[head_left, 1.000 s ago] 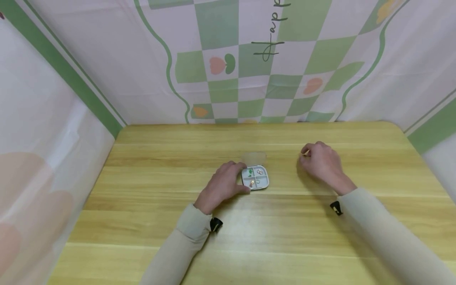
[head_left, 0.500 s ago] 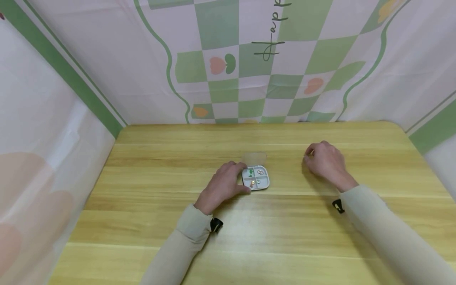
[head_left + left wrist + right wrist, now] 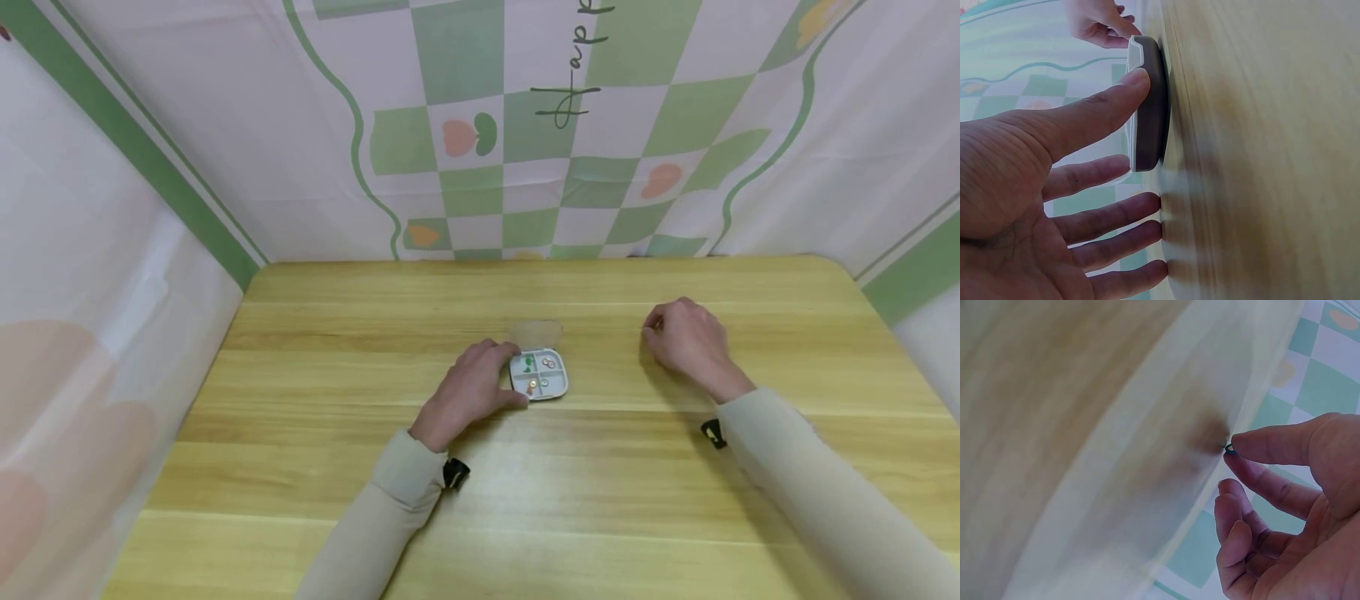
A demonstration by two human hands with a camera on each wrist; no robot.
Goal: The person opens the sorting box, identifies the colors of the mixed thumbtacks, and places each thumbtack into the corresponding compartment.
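Observation:
A small white pill box [image 3: 553,386] with a dark underside lies on the table, its see-through lid [image 3: 536,334] folded back away from the person. My left hand [image 3: 471,385] holds it from the left, thumb at the near edge and index finger at the far one. Several compartments hold tiny pieces: green bits [image 3: 527,364] at back left, small rings [image 3: 548,363] at back right, orange and gold bits at front left, one roundish piece at front right. Off to the right, my right hand [image 3: 686,339] pinches a tiny dark teal ring [image 3: 1230,449] between thumb and index fingertips, low over the tabletop.
The wooden table [image 3: 360,317] has light grain and rounded back corners. A green-and-white checked cloth [image 3: 532,183] hangs right behind its far edge, and another pale cloth [image 3: 97,292] hangs along the left. Each wrist carries a small black strap piece.
My right hand has shifted slightly to the right, away from the pill box, and then almost stopped. The left hand and the box have stayed in place.

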